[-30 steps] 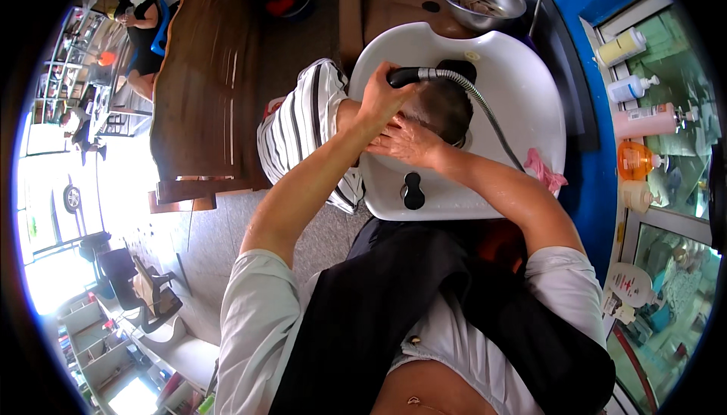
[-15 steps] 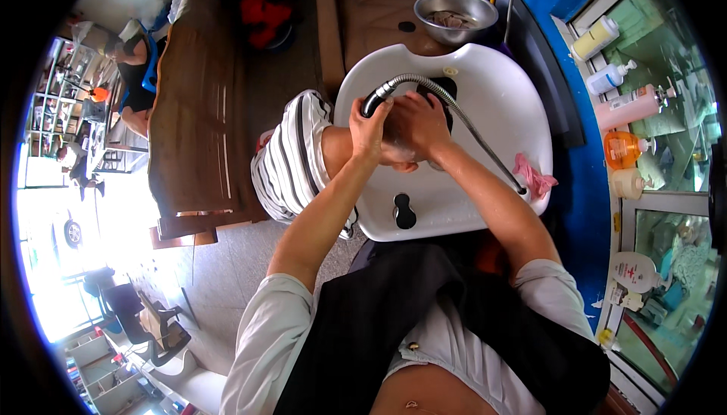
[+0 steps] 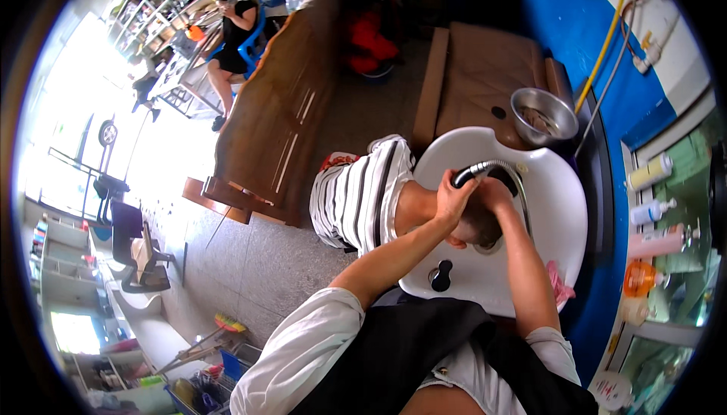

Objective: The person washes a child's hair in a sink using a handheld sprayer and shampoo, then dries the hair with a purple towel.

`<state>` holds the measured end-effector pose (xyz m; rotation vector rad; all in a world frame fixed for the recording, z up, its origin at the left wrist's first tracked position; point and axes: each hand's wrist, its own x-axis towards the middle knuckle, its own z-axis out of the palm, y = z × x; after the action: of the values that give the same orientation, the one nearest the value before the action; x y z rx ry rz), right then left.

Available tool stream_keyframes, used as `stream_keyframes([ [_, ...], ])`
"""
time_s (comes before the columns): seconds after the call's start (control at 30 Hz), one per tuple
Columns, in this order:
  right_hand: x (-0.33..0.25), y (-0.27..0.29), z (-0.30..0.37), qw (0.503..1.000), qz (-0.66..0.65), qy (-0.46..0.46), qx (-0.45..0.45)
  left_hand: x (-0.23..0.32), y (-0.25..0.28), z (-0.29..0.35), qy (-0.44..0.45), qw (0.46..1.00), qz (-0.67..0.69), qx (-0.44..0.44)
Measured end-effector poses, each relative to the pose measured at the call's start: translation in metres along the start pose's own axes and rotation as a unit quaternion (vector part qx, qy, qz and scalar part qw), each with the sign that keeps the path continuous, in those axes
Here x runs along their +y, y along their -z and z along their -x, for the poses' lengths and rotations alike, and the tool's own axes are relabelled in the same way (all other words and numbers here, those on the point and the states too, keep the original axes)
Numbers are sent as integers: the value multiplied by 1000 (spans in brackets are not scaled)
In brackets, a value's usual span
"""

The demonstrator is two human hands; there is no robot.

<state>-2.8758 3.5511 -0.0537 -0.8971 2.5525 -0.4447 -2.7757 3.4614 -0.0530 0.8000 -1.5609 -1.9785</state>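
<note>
A person in a black-and-white striped top (image 3: 352, 199) bends over a white wash basin (image 3: 575, 226), their wet head (image 3: 478, 224) down inside it. My left hand (image 3: 453, 201) is wrapped round the black handle of a shower head (image 3: 463, 178), close beside the head. From it a ribbed metal hose (image 3: 525, 203) arches over into the basin. Against the far side of the head rests my right hand (image 3: 496, 194), holding nothing that I can see; its fingertips are partly hidden. A black tap fitting (image 3: 440, 276) sits on the basin's near left part.
A metal bowl (image 3: 542, 117) stands behind the basin by a brown padded seat (image 3: 492, 59). A pink cloth (image 3: 559, 285) hangs at the right rim. Several pump bottles (image 3: 653, 212) line the right ledge. Left stands a wooden bench (image 3: 280, 127); beyond it sits another person (image 3: 233, 40).
The view has swung left, so the basin and bent person appear farther right and lower. My left hand still grips the shower head; my right hand stays at the person's head.
</note>
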Motion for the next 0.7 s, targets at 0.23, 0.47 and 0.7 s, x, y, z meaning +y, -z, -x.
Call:
stream_keyframes([
  [0.23, -33, -19, 23, 988, 34, 117, 92, -1, 14, 2, 7, 995, -60, 80],
  [0.47, 100, -17, -47, 907, -342, 178, -170, -3, -16, -1, 26, 997, 8, 65],
  [0.7, -27, 9, 49, 941, -40, 269, 202, 8, -7, 11, -9, 991, -62, 117],
])
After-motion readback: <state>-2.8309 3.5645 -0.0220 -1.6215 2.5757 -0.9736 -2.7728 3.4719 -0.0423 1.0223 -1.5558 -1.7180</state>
